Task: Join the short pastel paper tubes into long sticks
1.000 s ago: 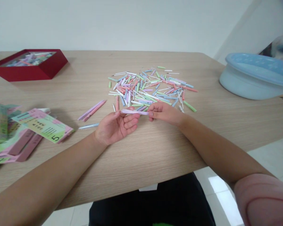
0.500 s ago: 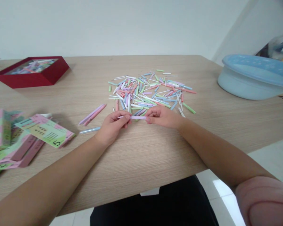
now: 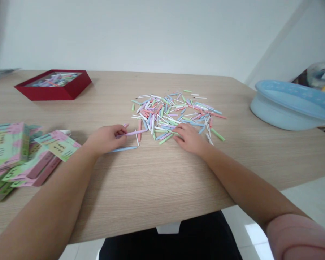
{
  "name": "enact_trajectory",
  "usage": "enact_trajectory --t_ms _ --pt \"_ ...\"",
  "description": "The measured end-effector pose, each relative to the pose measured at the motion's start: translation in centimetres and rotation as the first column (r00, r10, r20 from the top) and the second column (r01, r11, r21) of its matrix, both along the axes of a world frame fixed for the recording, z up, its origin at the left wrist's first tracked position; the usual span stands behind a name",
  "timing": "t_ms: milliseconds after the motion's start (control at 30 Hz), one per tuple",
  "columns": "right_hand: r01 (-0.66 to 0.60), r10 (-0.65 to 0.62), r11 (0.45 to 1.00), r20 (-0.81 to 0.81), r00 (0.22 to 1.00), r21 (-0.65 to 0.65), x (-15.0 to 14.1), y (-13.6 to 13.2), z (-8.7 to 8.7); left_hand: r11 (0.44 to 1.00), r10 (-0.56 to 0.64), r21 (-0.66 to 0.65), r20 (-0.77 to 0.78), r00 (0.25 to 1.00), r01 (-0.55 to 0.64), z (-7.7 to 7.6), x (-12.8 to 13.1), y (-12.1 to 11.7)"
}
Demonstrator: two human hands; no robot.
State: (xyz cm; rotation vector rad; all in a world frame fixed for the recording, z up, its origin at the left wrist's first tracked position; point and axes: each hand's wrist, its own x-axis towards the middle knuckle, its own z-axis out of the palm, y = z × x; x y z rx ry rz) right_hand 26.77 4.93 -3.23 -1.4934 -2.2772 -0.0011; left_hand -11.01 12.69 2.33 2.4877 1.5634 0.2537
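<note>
My left hand [image 3: 104,139] lies low on the wooden table [image 3: 157,187] and pinches one end of a pale purple pen [image 3: 137,132], which points right toward the pile. A light blue pen [image 3: 123,148] rests on the table just in front of this hand, and a pink pen tip [image 3: 126,125] shows behind its fingers. My right hand [image 3: 189,139] rests palm down, fingers apart, at the near edge of a heap of pastel pen parts [image 3: 176,112] in pink, blue, green, purple and white. It holds nothing that I can see.
A red box [image 3: 70,90] with more coloured pieces stands at the back left. Pink and green printed cartons [image 3: 18,151] are stacked at the left edge. A pale blue basin [image 3: 284,108] sits at the right. The table's front edge runs close to my body.
Both hands held the purple pen before. My right hand let it go and moved to the pile's edge; my left hand carried the pen left and down toward the table.
</note>
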Motion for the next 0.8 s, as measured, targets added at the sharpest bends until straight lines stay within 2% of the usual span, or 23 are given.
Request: enact_trajectory --t_ms 167,433,500,567,633,700,800 --pt "-0.088 0.090 0.996 0.104 0.990 -0.029 -1.5 -0.2 0.1 0.999 -0.039 -0.009 -0.215 0.976 0.038 -0.4 0.1 0.2" --pt "-0.151 0.153 0.988 0.076 0.985 -0.034 -1.9 -0.3 0.3 0.999 -0.032 0.017 -0.267 0.963 0.038 -0.7 -0.1 0.0" --pt "-0.151 0.154 0.988 0.072 0.986 -0.037 -1.8 -0.4 0.3 0.996 -0.038 0.063 -0.268 0.963 0.057 -0.5 0.3 -0.5" --pt "-0.155 0.158 0.987 0.070 0.985 -0.040 -1.7 -0.5 0.4 0.985 -0.072 0.138 -0.227 0.971 0.106 -0.3 1.5 -1.7" --pt "-0.162 0.164 0.986 0.071 0.984 -0.038 -1.7 -0.6 0.5 0.962 -0.194 0.170 -0.129 0.973 0.214 -0.4 3.5 -3.4" --pt "-0.166 0.168 0.986 0.072 0.983 -0.032 -1.8 -0.8 0.7 0.920 -0.348 0.182 -0.030 0.937 0.347 -1.1 6.0 -5.3" --pt "-0.180 0.181 0.983 0.066 0.981 -0.028 -1.9 -1.0 0.9 0.884 -0.444 0.187 0.048 0.895 0.428 -2.7 9.5 -7.4"
